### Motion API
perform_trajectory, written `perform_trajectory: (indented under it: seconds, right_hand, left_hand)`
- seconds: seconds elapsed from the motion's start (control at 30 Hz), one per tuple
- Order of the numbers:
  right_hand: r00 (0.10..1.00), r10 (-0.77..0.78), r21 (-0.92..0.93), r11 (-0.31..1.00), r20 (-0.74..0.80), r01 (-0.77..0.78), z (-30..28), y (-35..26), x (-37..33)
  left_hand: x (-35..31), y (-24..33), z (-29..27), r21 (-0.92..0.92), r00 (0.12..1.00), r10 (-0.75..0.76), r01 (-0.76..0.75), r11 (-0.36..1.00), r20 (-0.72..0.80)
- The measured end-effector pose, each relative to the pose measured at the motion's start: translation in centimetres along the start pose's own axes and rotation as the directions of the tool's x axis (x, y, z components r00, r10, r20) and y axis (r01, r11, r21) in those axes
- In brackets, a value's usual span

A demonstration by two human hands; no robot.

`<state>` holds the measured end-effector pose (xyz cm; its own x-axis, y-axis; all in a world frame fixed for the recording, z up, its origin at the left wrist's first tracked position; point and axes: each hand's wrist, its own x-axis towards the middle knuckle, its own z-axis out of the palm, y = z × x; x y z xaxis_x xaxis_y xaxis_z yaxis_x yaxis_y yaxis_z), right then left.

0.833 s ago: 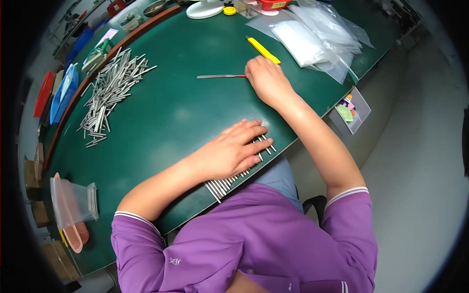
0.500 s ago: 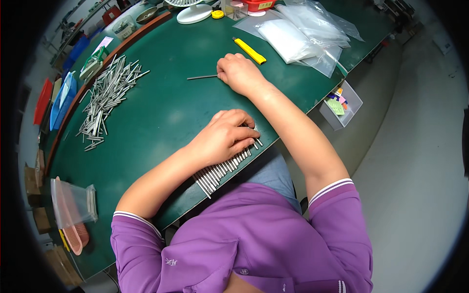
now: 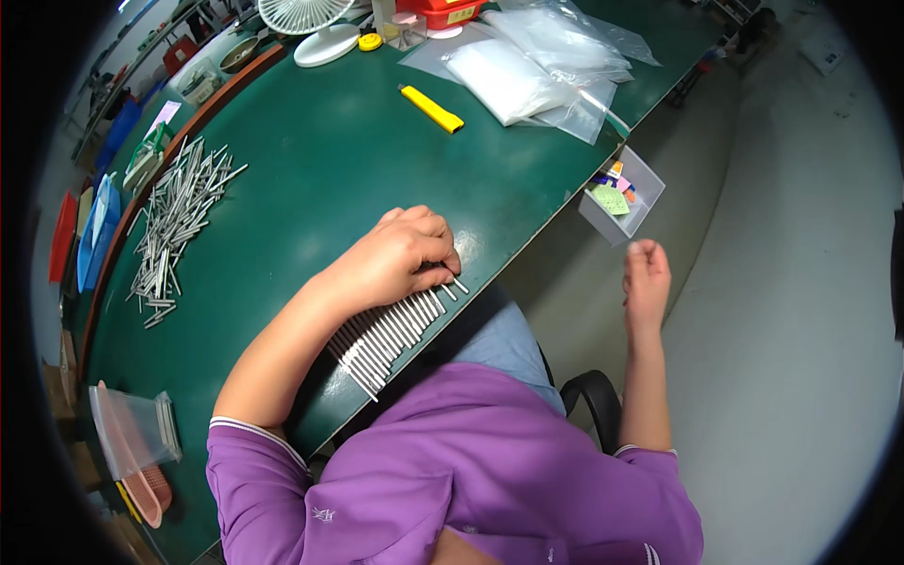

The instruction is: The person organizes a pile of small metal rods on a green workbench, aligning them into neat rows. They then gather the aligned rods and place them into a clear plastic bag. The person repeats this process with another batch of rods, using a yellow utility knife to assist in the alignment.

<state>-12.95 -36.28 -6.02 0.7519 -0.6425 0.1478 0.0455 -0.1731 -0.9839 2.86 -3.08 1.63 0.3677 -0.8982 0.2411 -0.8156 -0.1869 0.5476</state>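
Slim metal rods (image 3: 384, 339) lie side by side in a slanting row along the table's near edge. My left hand (image 3: 400, 256) rests over the far right end of this row, its fingers curled down and closed on the last rod (image 3: 460, 284); the hand hides part of the rods' upper ends. Out past the table edge, my right hand (image 3: 647, 278) is raised over the floor with its fingers drawn together. Whether anything is between them cannot be made out. A loose heap of similar rods (image 3: 184, 221) lies on the left of the table.
On the green table (image 3: 311, 169) are a yellow utility knife (image 3: 431, 108), clear plastic bags (image 3: 513, 80) and a white fan (image 3: 325, 45). A grey bin (image 3: 645, 193) hangs beside the right edge. A pink basket (image 3: 146, 490) with a plastic bag stands at left.
My right hand has swung from the table, where it was at a single rod, out to the right past the edge. That rod no longer shows there. My left hand stays at the row.
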Motion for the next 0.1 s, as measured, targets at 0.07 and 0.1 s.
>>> perform_trajectory:
  seconds: [0.07,0.1]
  right_hand:
    - [0.986,0.142,0.083,0.985,0.089,-0.149,-1.07,0.24,-0.97]
    - [0.969,0.204,0.116,0.969,0.138,-0.220,-1.50,-0.37,-1.31]
  left_hand:
    - [0.06,-0.28,-0.11,-0.025,0.998,-0.048,0.049,0.998,0.035]
    - [0.02,-0.40,-0.22,-0.024,0.996,-0.073,0.074,0.997,0.056]
